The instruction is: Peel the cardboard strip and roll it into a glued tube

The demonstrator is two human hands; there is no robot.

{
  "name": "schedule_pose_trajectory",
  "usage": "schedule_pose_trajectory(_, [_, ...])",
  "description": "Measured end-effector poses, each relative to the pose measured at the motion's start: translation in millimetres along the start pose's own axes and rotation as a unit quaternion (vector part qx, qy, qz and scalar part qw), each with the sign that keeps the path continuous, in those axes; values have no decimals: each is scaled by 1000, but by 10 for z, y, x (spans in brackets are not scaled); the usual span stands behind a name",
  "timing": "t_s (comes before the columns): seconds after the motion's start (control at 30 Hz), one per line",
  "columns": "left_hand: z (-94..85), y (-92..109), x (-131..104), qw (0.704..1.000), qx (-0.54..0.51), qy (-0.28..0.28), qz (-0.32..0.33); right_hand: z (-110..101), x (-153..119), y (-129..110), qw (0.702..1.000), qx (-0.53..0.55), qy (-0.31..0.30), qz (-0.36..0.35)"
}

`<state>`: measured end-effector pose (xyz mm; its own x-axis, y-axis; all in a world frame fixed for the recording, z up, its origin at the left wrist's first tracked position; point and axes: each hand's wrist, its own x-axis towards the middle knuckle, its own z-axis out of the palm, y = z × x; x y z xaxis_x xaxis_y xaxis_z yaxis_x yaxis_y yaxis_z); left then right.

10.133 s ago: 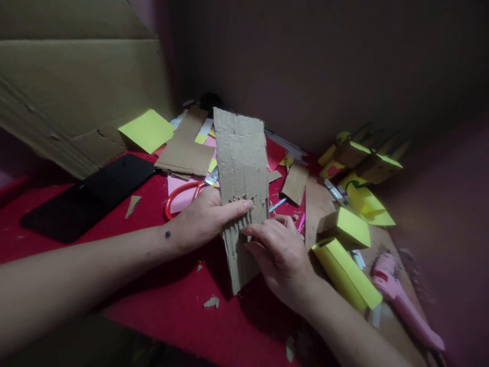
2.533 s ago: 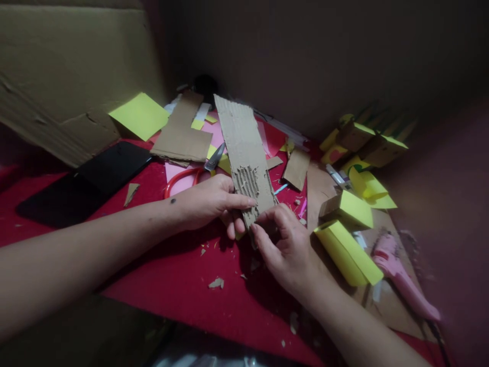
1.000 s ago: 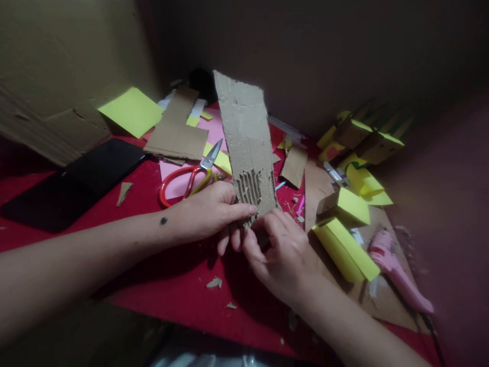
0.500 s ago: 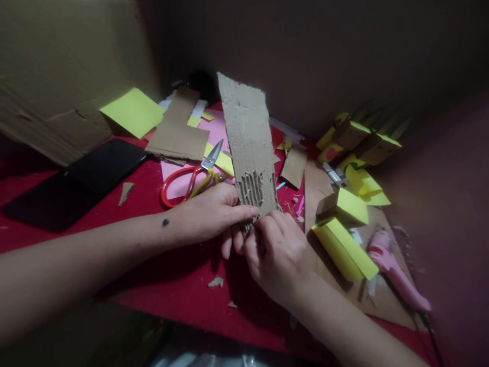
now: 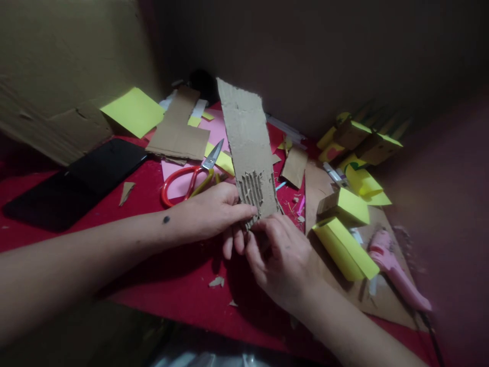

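Note:
A long strip of cardboard [image 5: 246, 132] stands tilted upward in front of me, its corrugated ridges bared near the lower end. My left hand [image 5: 219, 211] grips the strip's lower left side, thumb across the front and fingers behind. At the bottom edge, my right hand [image 5: 280, 255] is closed, thumb and fingers pinching the cardboard; the exact pinch point is partly hidden by the fingers. Red-handled scissors [image 5: 191, 178] lie just beyond my left hand, blades pointing away. Small torn cardboard scraps [image 5: 216, 282] rest on the red table cover [image 5: 171, 280] nearer to me.
On the left lie a black flat object [image 5: 76, 183] and a yellow sheet [image 5: 133, 112]. Cut cardboard [image 5: 183, 137] sits behind the scissors. To the right are folded yellow pieces [image 5: 346, 250], a pink glue gun [image 5: 397, 272] and a cardboard board [image 5: 382, 300].
The top of the cardboard strip has dipped slightly and moved a little left. My right fingers have shifted slightly at its lower edge; my left hand keeps its grip.

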<state>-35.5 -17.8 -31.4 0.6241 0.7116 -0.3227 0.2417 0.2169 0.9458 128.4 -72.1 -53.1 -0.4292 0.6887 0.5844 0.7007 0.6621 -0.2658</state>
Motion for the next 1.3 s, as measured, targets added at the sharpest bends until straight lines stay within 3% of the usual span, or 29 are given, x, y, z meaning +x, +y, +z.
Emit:
schedule_pose_trajectory(0.37, [-16, -30, 10, 1000, -7, -13, -3, 35, -36, 22, 999, -32, -9, -36])
schedule_pose_trajectory(0.53, [-12, -9, 1, 1000, -14, -14, -21, 18, -42, 25, 1000, 1, -21, -3])
schedule_pose_trajectory(0.77, [-13, 13, -1, 998, 15, 8, -57, -70, -49, 10, 995, 32, -79, 58])
schedule_pose_trajectory(0.97, [-12, -17, 2, 997, -61, 30, -49, -63, -39, 17, 993, 42, -79, 77])
schedule_pose_trajectory(1.3, [-8, 3, 18, 996, 22, 76, -51, -51, -18, -6, 996, 22, -71, 49])
